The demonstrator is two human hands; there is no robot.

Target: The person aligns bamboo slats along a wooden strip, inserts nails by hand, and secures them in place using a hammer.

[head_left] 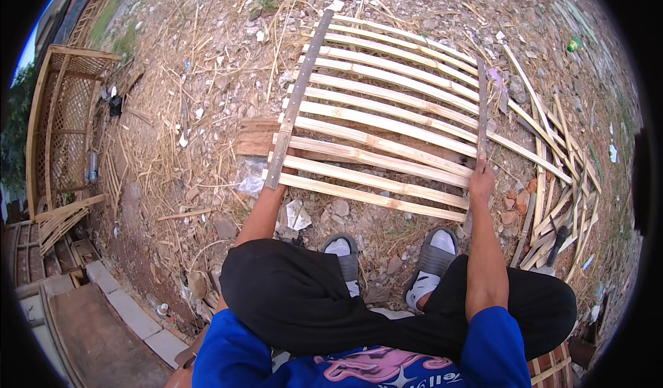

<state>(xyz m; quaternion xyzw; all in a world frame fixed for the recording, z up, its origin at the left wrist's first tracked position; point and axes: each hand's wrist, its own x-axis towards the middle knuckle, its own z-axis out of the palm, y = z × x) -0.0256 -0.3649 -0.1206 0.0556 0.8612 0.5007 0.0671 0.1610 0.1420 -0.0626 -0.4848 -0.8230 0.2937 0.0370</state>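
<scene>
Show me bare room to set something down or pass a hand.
The brown panel lower left, bordered by pale blocks, looks bare. A hand might pass between the slats. The right side is crowded with loose strips.

The slats (387,160) are pale cream, banded with tan knots; the bars (300,94) are grey-brown and the plank (255,138) reddish brown. The trousers (297,298) are plain black, the shirt (235,350) bright blue with a pink and white print (373,367). White socks (338,247) show dark marks above grey sandals (434,257). The lattice (69,112) is a yellowish-brown crisscross, the bricks (510,217) orange-red, the bottle (574,43) green.
</scene>
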